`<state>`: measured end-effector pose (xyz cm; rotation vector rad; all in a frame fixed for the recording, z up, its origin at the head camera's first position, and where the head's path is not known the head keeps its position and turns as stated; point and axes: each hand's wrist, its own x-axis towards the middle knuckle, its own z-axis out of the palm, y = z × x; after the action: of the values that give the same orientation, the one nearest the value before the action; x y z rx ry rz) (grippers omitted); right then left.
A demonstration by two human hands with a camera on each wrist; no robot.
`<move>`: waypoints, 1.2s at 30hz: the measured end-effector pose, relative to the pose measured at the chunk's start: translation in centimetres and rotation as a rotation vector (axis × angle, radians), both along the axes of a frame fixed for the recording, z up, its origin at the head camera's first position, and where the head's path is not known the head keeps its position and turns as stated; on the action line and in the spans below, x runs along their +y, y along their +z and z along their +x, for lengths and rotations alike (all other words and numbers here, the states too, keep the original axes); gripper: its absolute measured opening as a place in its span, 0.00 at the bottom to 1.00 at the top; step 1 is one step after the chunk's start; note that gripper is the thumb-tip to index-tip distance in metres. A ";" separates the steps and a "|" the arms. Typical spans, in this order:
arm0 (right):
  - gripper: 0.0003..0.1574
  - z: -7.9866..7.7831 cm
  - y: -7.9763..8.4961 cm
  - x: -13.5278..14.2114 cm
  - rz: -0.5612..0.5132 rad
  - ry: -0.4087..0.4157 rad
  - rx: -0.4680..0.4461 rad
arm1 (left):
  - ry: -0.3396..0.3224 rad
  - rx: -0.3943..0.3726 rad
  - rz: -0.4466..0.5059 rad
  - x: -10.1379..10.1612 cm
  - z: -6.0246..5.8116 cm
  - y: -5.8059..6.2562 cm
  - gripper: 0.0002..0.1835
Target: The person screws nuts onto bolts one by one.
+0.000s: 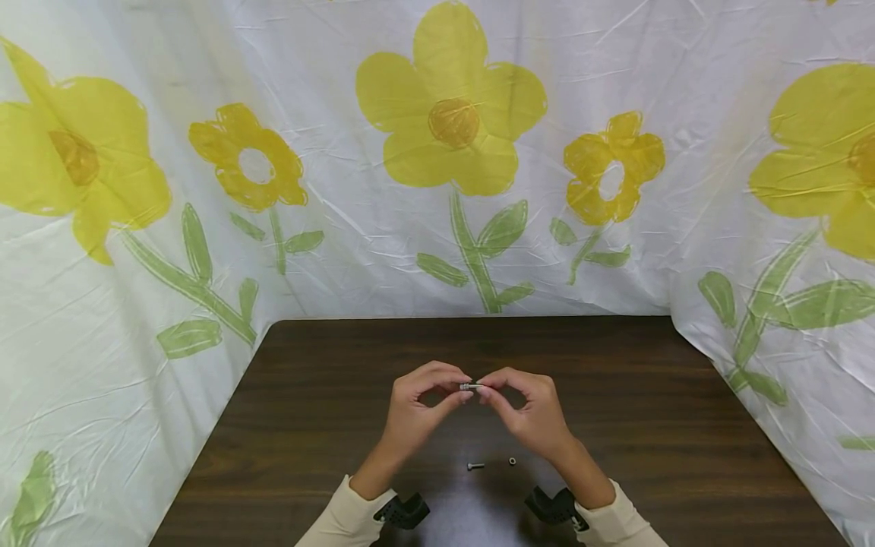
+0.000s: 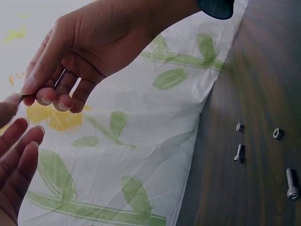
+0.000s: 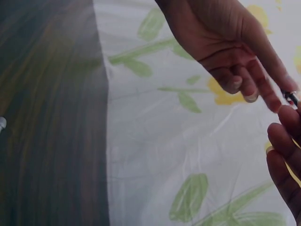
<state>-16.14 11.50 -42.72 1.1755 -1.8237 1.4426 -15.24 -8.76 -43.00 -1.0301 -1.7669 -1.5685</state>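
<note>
Over the table, the left hand pinched one end of a bolt; the right hand pinched the other; a loose bolt and nut lay on the table; holding both ends straight and gripping softly seemed best.

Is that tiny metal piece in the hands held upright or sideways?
Sideways: in the head view, the metal piece runs across from the left hand to the right hand.
</note>
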 end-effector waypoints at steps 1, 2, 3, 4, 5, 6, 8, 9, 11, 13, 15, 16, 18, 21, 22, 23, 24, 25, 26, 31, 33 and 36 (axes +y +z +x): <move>0.17 0.0 0.0 0.0 -0.001 -0.001 0.004 | 0.014 -0.007 -0.003 0.1 0.2 0.3 0.15; 0.17 0.0 0.1 0.0 -0.004 -0.001 0.007 | 0.026 -0.017 -0.005 0.2 0.4 0.6 0.14; 0.17 0.0 0.1 0.0 -0.006 -0.001 0.009 | 0.034 -0.032 -0.007 0.3 0.6 1.0 0.12; 0.17 0.1 0.1 0.0 -0.008 -0.001 0.012 | 0.040 -0.049 -0.008 0.4 0.9 1.4 0.10; 0.17 0.1 0.2 0.0 -0.010 -0.003 0.014 | 0.043 -0.067 -0.009 0.5 1.1 1.7 0.08; 0.17 0.1 0.2 0.0 -0.010 -0.004 0.013 | 0.048 -0.089 -0.009 0.5 1.4 2.1 0.06; 0.17 0.1 0.2 -0.1 -0.010 -0.006 0.012 | 0.055 -0.129 -0.007 0.6 1.7 2.6 0.06; 0.17 0.1 0.2 -0.1 -0.010 -0.007 0.012 | 0.057 -0.144 -0.007 0.6 1.8 2.6 0.08; 0.17 0.1 0.2 -0.1 -0.007 -0.009 0.006 | 0.056 -0.164 -0.004 0.6 1.9 2.7 0.12; 0.16 0.1 0.1 0.0 -0.002 -0.010 -0.002 | 0.048 -0.176 -0.005 0.6 1.8 2.6 0.15; 0.15 0.1 0.1 0.0 0.001 -0.010 -0.011 | 0.036 -0.185 -0.007 0.5 1.8 2.4 0.15; 0.15 0.1 0.1 0.0 0.001 -0.010 -0.013 | 0.031 -0.191 -0.008 0.5 1.8 2.4 0.16; 0.15 0.1 0.2 0.0 0.000 -0.011 -0.012 | 0.020 -0.214 -0.003 0.4 1.9 2.4 0.15; 0.15 0.2 0.2 -0.1 -0.006 -0.010 0.002 | 0.013 -0.241 0.002 0.3 2.0 2.4 0.09; 0.16 0.2 0.2 -0.1 -0.007 -0.010 0.006 | 0.015 -0.247 0.000 0.3 2.0 2.4 0.06; 0.16 0.2 0.2 -0.1 -0.008 -0.009 0.008 | 0.018 -0.250 -0.001 0.2 2.1 2.4 0.04; 0.16 0.1 0.2 -0.1 -0.009 -0.007 0.007 | 0.025 -0.246 -0.007 0.2 2.1 2.4 0.03; 0.16 0.1 0.2 -0.2 -0.010 -0.004 0.005 | 0.035 -0.238 -0.015 0.1 2.1 2.3 0.04; 0.16 0.1 0.2 -0.2 -0.011 -0.001 0.001 | 0.044 -0.230 -0.020 0.1 2.0 2.3 0.05; 0.15 -0.1 0.0 -0.2 -0.001 0.009 -0.012 | 0.070 -0.206 -0.033 -0.3 1.2 0.9 0.08; 0.15 -0.1 0.0 -0.2 0.011 0.009 -0.022 | 0.070 -0.200 -0.038 -0.6 0.7 0.2 0.08; 0.15 -0.2 -0.1 0.0 0.026 0.004 -0.049 | 0.058 -0.193 -0.055 -0.8 0.0 -0.5 0.08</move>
<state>-16.37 11.48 -42.82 1.1665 -1.8794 1.4669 -15.21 -9.54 -43.49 -0.8682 -1.9605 -1.6381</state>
